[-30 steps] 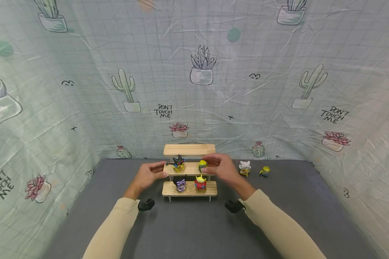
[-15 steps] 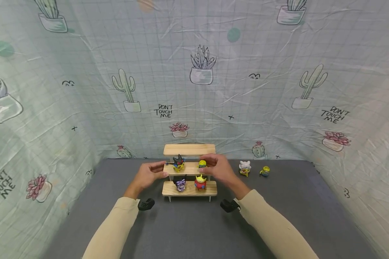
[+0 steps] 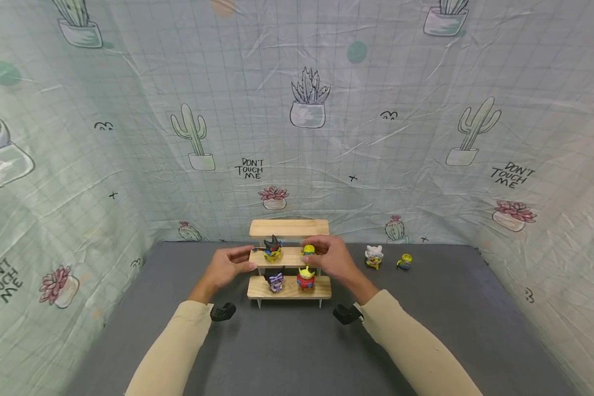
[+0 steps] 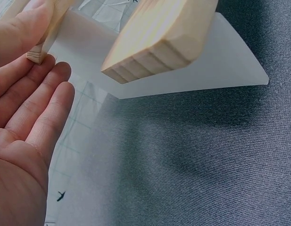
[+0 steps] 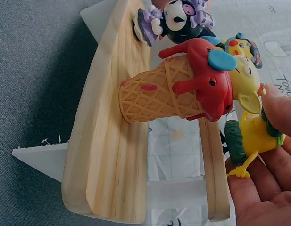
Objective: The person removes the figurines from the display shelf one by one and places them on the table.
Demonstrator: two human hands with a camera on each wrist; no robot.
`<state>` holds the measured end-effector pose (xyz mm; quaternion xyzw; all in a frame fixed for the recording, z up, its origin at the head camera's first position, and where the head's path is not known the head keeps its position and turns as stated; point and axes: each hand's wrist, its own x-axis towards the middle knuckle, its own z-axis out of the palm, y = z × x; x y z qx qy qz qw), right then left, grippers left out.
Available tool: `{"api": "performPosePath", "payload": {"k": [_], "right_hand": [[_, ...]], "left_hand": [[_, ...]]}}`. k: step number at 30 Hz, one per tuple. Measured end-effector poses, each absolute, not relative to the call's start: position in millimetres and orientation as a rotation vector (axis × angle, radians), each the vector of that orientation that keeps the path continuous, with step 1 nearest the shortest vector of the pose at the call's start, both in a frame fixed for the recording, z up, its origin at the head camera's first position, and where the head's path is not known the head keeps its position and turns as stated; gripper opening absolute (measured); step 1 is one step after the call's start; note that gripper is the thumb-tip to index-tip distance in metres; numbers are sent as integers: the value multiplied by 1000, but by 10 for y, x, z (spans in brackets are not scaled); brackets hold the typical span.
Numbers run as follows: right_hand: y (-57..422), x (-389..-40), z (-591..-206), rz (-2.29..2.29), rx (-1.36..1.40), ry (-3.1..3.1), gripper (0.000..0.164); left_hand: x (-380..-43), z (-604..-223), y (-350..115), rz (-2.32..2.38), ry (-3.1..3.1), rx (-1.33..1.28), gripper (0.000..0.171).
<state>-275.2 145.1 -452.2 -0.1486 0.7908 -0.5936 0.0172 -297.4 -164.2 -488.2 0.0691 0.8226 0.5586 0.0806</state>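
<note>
- Nearest, the right sleeve (image 3: 418, 344) and its black wrist camera (image 3: 346, 314) sit a little further left than a second ago; the left sleeve (image 3: 170, 346) lies as it did.
- The lower shelf (image 3: 289, 293) carries the purple-bowed figure (image 3: 276, 282) and, to its right, the red-topped cone figure (image 3: 306, 279), both upright and unchanged.
- The left hand (image 3: 226, 267), thumb and fingers slightly apart, pinches the left end of the middle shelf (image 3: 289, 257), just as before.
- The right hand (image 3: 337, 258) has shifted slightly left; its thumb and fingers are nearly closed round the yellow-and-green figure (image 5: 256, 134).
- That figure is at the right part of the middle shelf, feet by the plank; I cannot tell whether they touch it.
- The dark-eared figure (image 3: 273, 250) stands unmoved on the same shelf's left part.
- To the right on the grey table (image 3: 287, 352), the white-headed figure (image 3: 373, 257) and small yellow figure (image 3: 405, 261) keep their places.
- Behind, the top shelf (image 3: 289, 227) fronts the cactus-print backdrop (image 3: 302, 159).
</note>
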Motion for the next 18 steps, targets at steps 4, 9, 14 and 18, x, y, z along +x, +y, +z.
{"api": "performPosePath", "payload": {"k": [4,9,14,18], "right_hand": [[1461,-2738,-4513,-1833,-443,2466,34],[1480,-2710,-4491,-1854,-399,2452,34],[1518,-2683,-4458,-1872,-359,2447,34],[1567,-2664,-4442,-1852,-357,2459,32]], "left_hand": [[-2974,-4876,-1637,1677,2445,214,62],[-2969,-4868,-1627,1664,2456,217,62],[-2960,-4843,-1613,1664,2466,228,61],[-2949,-4830,-1607,1664,2473,209,62]]}}
